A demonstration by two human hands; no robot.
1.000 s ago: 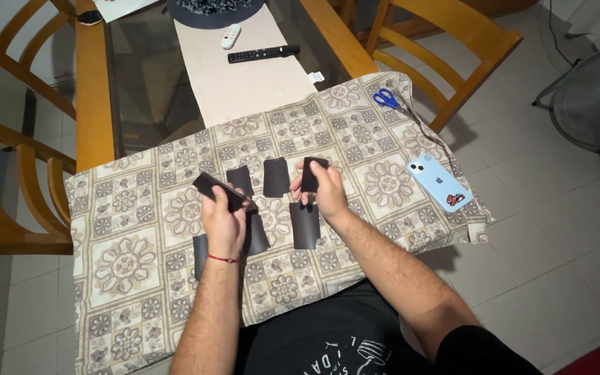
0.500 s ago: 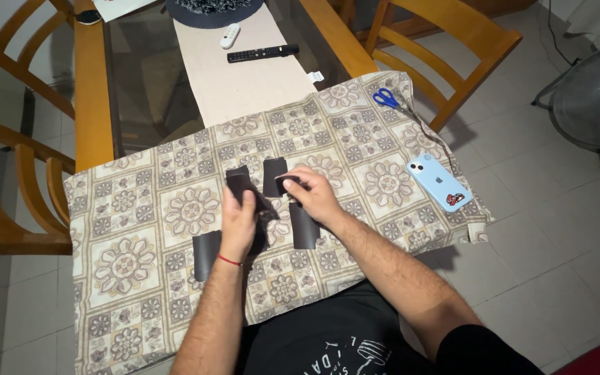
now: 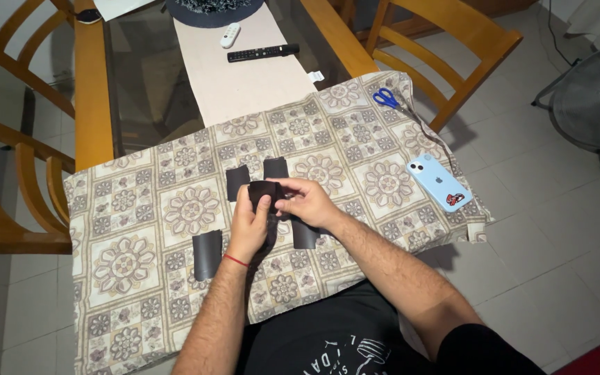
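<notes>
From the head camera, both hands meet over the middle of a patterned cloth [image 3: 140, 229] spread on the table. The left hand [image 3: 250, 226] (a red thread at its wrist) and the right hand [image 3: 307, 201] both pinch a small dark piece [image 3: 264, 191] between thumb and fingers, holding it just above the cloth. Around them lie more dark pieces: one [image 3: 207, 255] left of the left wrist, one [image 3: 305, 235] under the right hand, and two [image 3: 237, 182] [image 3: 276, 167] just beyond the fingers. A blue phone [image 3: 437, 182] lies well to the right on the cloth, blue-handled scissors [image 3: 385, 98] at its far corner, and two remotes [image 3: 263, 53] [image 3: 230, 35] further up the table.
</notes>
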